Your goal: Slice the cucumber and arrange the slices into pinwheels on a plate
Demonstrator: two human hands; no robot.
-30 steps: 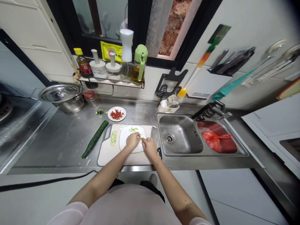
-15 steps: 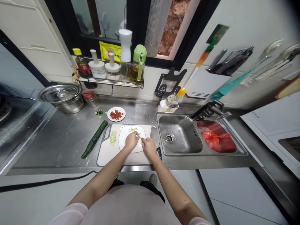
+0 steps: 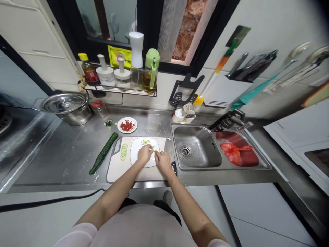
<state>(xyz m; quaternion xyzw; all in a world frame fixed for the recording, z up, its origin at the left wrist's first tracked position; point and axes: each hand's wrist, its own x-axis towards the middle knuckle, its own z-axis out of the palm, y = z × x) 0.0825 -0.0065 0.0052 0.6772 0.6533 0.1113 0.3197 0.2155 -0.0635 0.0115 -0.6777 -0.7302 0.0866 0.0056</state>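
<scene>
Over a white plate on the cutting board, my left hand pinches a pale green cucumber slice. Close beside it, my right hand has its fingers closed near the same slice; what they hold is too small to make out. Several cucumber slices lie fanned at the plate's far edge. A row of overlapping cucumber slices rests on the board to the left. Near my right wrist shows a black knife handle, its blade hidden.
A whole cucumber lies left of the board. Behind it stand a small plate of red berries, cucumber scraps and a lidded steel pot. To the right is a sink with a red bag. A condiment rack hangs above.
Both hands stay at the same place over the plate, with only slight finger movement. The view has shifted very slightly; nothing else has visibly moved.
</scene>
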